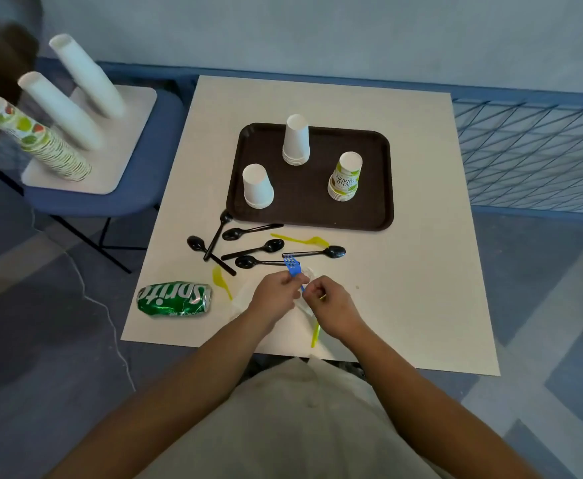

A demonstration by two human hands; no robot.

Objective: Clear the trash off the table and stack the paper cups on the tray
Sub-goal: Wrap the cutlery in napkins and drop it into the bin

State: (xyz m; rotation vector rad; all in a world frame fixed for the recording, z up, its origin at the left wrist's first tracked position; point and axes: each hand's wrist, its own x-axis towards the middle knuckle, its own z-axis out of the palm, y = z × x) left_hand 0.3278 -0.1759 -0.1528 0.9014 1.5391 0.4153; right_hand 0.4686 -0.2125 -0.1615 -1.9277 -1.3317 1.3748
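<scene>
On the white table [421, 271] a brown tray [369, 209] holds three upside-down cup stacks: two white stacks [296, 140] [257, 186] and a printed one [345, 177]. My left hand [276, 292] pinches a blue plastic fork [292, 265] with its tines pointing away. My right hand [331, 305] is closed on the fork's handle end and a yellow utensil [315, 335]. Both hands rest over a clear plastic bag [243, 299]. A crushed green Sprite can [174, 299] lies to the left. Several black spoons [259, 249] and yellow utensils [302, 239] [221, 281] lie in front of the tray.
A blue chair [110, 198] at the left carries a white board [131, 133] with three tall leaning cup stacks [86, 77]. A blue wire rack [532, 153] stands at the right. The table's near edge is at my body.
</scene>
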